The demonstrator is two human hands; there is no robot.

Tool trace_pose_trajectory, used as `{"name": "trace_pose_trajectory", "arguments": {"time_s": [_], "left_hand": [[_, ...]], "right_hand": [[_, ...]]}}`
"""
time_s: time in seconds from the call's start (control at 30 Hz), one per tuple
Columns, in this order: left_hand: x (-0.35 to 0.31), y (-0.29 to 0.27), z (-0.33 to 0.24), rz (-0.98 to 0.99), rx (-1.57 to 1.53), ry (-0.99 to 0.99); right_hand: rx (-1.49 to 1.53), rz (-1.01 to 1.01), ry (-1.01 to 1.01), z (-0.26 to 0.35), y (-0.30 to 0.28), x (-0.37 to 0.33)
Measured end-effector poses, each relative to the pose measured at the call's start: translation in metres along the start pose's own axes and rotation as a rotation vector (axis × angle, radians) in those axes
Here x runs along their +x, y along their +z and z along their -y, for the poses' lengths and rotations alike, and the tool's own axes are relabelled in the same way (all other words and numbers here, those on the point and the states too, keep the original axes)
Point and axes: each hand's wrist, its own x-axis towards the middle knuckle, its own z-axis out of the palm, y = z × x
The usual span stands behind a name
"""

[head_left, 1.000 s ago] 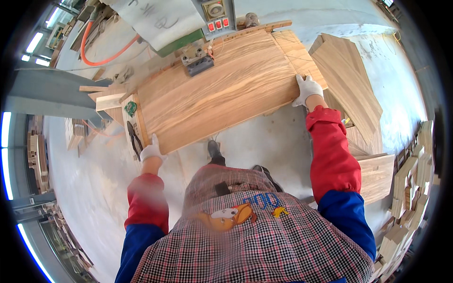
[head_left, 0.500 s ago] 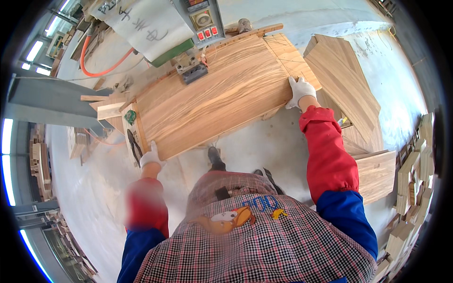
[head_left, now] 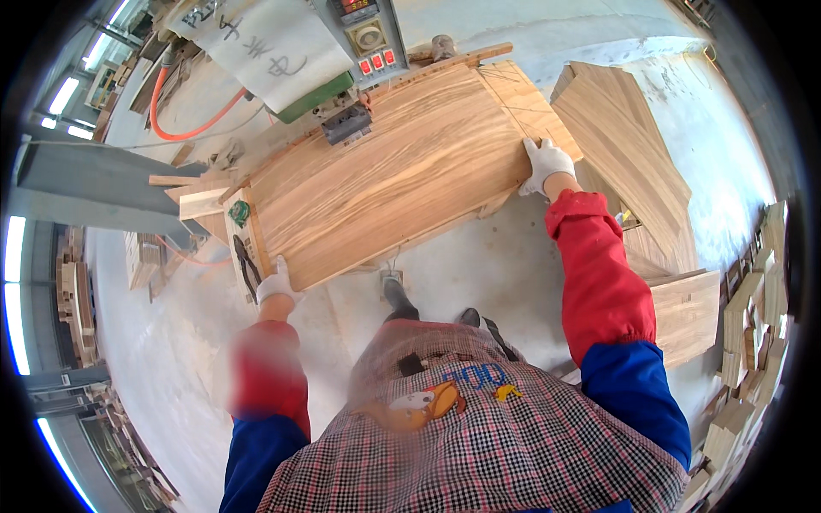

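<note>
A: Left hand [head_left: 279, 282] first: how does it sit?

B: It's white-gloved, at the near left corner of the wooden board [head_left: 385, 175], a fingertip along the edge. The other fingers are mostly hidden, so I can't tell whether it's clamped on.

A: And the right hand [head_left: 547, 164]?

B: Gloved too, at the board's near right corner, fingers slightly spread over the top. Its underside doesn't show; I can't tell about its grip either.

A: Where's the board itself?

B: Lying in front of the person, slanted, its right end farther away than its left. A paler wooden panel [head_left: 523, 104] shows past that right end.

A: What's at its far side?

B: A dark block [head_left: 346, 125] sits over the surface, below a green bar [head_left: 314, 98]. A grey control panel [head_left: 375, 60] with red switches stands beyond.

A: On the left?

B: Dark pliers [head_left: 246, 268] lie just beside the left hand, with a round green item [head_left: 239, 213] farther off. An orange hose [head_left: 192, 135] curves at the far left.

A: And out to the right?

B: Stacked wooden panels [head_left: 633, 145], then wood pieces [head_left: 742, 321] piled near the picture's rim.
</note>
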Motion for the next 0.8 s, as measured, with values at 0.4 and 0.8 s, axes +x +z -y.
{"name": "trace_pose_trajectory", "arguments": {"time_s": [0.4,0.8], "left_hand": [[-0.027,0.005,0.0,-0.127,-0.081,0.285],[0.001,0.111,-0.059,0.61,-1.54,0.449]], "right_hand": [[0.805,0.032,-0.073,0.049,0.24,-0.122],[2.173,-0.138,0.752,0.158,0.129,-0.264]]}}
